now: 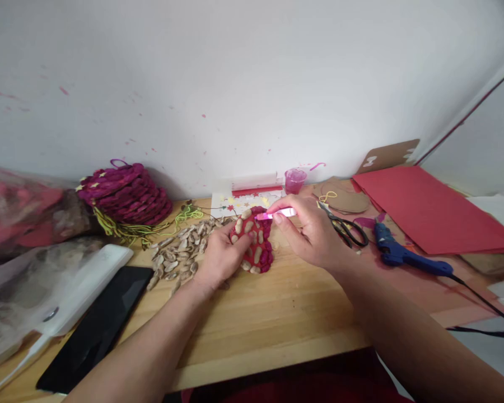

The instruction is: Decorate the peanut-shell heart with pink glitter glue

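My left hand (227, 252) grips the near-left side of a red disc-like piece (259, 238) set with peanut shells. Shells along its right and top edge are painted magenta; those on the left are bare tan. Between the thumb and fingers of my right hand (313, 232) is a slim paintbrush (284, 212) with a white and pink handle. Its tip meets the upper part of the piece, though the bristles are too small to make out. Loose peanut shells (180, 254) lie in a pile left of my left hand.
A cup of magenta paint (295, 180) stands by the wall. To the right lie black scissors (346, 228), a blue glue gun (411, 258) with a cord, and red sheets (437, 207). On the left are a magenta shell-covered ornament (128, 193), a black phone (98, 327), a white power bank (88, 288) and plastic bags (21, 224).
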